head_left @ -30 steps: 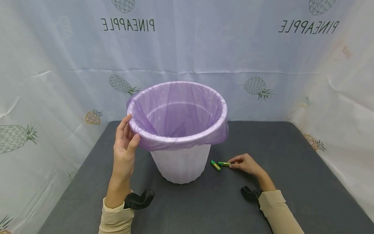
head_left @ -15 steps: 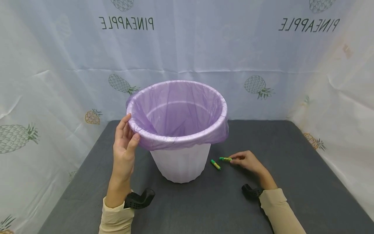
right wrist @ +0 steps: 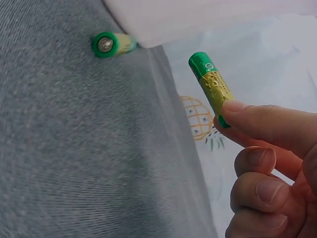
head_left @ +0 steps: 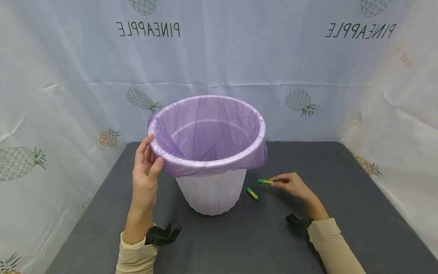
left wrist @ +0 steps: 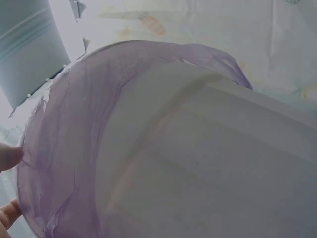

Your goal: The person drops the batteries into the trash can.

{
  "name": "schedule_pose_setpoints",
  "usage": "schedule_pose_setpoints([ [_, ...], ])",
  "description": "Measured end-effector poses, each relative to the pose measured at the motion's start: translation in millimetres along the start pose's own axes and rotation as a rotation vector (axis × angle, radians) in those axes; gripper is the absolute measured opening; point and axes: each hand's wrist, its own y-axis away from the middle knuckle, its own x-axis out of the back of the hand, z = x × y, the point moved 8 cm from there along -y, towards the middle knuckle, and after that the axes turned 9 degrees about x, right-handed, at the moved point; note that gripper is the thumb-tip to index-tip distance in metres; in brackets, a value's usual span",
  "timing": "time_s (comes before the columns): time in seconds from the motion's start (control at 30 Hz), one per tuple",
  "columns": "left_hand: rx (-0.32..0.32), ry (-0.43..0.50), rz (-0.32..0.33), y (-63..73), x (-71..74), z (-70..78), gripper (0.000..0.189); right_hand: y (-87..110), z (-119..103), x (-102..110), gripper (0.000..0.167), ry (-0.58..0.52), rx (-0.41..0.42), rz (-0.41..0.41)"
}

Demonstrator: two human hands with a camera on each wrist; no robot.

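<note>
A white bin (head_left: pixel 212 192) lined with a purple plastic bag (head_left: pixel 219 142) stands upright on the dark table. My left hand (head_left: pixel 145 177) touches the left side of its bag-covered rim, thumb and fingers spread along the outside. In the left wrist view, a thumb tip and a fingertip meet the edge of the bag (left wrist: pixel 69 129). To the right of the bin, my right hand (head_left: pixel 291 185) pinches one end of a green and yellow battery (right wrist: pixel 213 87) between thumb and index finger, off the table. A second battery (head_left: pixel 252 193) lies on the table beside the bin's base.
The dark table (head_left: pixel 219 247) carries the bin and the loose battery. A pale curtain (head_left: pixel 226 49) printed with pineapples hangs behind and at both sides. Black wrist cameras (head_left: pixel 163 233) are worn on both wrists.
My right hand has lifted the battery off the table and moved it slightly away from me and to the right. The left hand, the bin and the second battery have stayed in place.
</note>
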Motion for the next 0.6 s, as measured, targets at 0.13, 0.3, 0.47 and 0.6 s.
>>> schedule_pose_setpoints([
  [0.13,0.014,-0.007,0.01,0.2,-0.2,0.6,0.057,0.3,-7,6,0.029,0.015,0.009,0.015],
  [0.3,0.011,-0.003,0.005,-0.4,0.7,-1.3,0.057,0.4,-18,13,0.029,0.024,0.025,0.034],
  [0.47,-0.007,0.0,-0.003,-0.6,1.7,-2.4,0.055,0.8,-31,20,0.029,0.02,0.028,0.046],
  [0.6,-0.001,-0.006,0.003,-0.2,1.3,-1.1,0.056,1.0,-37,26,0.029,0.017,0.012,0.06],
])
